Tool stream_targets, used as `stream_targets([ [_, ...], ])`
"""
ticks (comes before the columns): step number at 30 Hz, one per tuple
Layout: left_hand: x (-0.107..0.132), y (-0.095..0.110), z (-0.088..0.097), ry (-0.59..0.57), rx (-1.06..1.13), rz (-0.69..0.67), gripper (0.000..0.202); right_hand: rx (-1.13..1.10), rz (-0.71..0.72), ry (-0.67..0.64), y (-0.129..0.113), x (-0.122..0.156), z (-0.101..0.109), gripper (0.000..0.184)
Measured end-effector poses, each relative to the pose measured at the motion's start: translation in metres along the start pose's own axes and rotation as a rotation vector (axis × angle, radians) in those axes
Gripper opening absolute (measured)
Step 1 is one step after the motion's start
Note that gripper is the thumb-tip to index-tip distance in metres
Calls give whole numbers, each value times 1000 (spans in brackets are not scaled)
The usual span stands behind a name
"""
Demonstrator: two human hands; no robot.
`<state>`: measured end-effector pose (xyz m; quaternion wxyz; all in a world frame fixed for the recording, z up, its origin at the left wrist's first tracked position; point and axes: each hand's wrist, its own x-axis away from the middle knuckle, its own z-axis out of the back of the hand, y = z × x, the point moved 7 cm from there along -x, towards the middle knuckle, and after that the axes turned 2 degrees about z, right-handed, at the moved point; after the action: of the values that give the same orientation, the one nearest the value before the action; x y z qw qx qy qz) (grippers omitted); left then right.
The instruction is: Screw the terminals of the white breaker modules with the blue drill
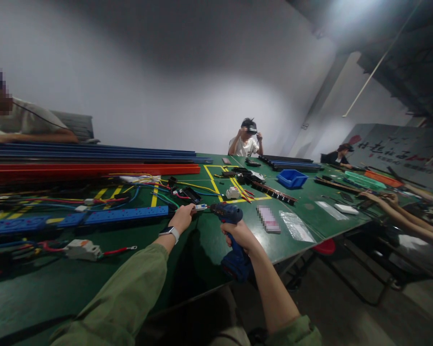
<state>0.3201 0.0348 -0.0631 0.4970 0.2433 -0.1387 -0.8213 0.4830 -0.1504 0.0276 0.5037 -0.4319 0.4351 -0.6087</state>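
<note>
My right hand (241,234) is wrapped round the grip of a blue and black cordless drill (234,212). The drill lies on its side in the air, its chuck aimed left. Between the fingers of my left hand (182,218) is a small white and blue block (201,207), with the drill's tip touching it or very close; which one I cannot tell. Just beyond the left hand lies a small black part (192,195) with coloured wires. A blue socket strip (128,215) ends beside my left wrist.
A white circuit breaker (82,250) with red leads lies at left, another white block (233,192) farther back. Red (94,172) and blue rails run along the far side. A phone (269,219), a plastic bag (296,226) and a blue bin (292,179) lie right. Other people sit around the table.
</note>
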Motion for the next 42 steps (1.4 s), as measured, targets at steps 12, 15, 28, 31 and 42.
stream_targets([
  [12,1,0,0,-13,5,22,26,4,-27,14,0,1,1,10],
  [15,0,0,0,-9,-11,7,27,1,1,-3,-2,0,-1,11],
  [28,-1,-2,-1,-9,-3,15,27,7,-9,12,-6,3,-1,11],
  [31,1,0,1,-10,1,23,28,3,-9,-5,-6,3,-2,11],
  [42,1,0,1,-23,7,23,27,11,-29,-2,-2,2,-1,12],
])
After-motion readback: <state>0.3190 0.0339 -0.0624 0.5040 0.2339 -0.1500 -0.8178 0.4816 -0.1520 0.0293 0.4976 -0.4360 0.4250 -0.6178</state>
